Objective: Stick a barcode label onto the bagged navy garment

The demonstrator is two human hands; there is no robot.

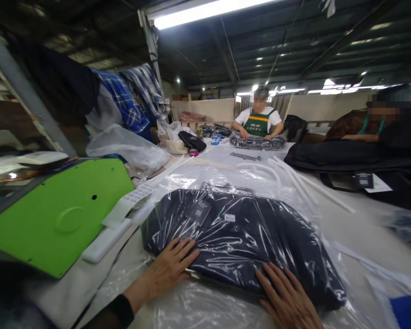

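Note:
A dark bag (239,228) lies flat on the table inside a clear plastic wrapper, with a small white label near its middle and a dark tag to the left of it. My left hand (171,265) rests on the near left edge of the wrapped bag, fingers spread. On the near right part, my right hand (287,297) lies with its fingers stretched out over the plastic. Neither hand is closed round anything. Loose clear plastic spreads out below the bag, between and beside my hands.
A green panel (65,210) stands at the left beside a white bar (106,240). White strips (294,183) lie beyond the bag. Across the table, a person in a green apron (258,123) handles another wrapped item (256,142). Black bags (356,160) lie right, near another person.

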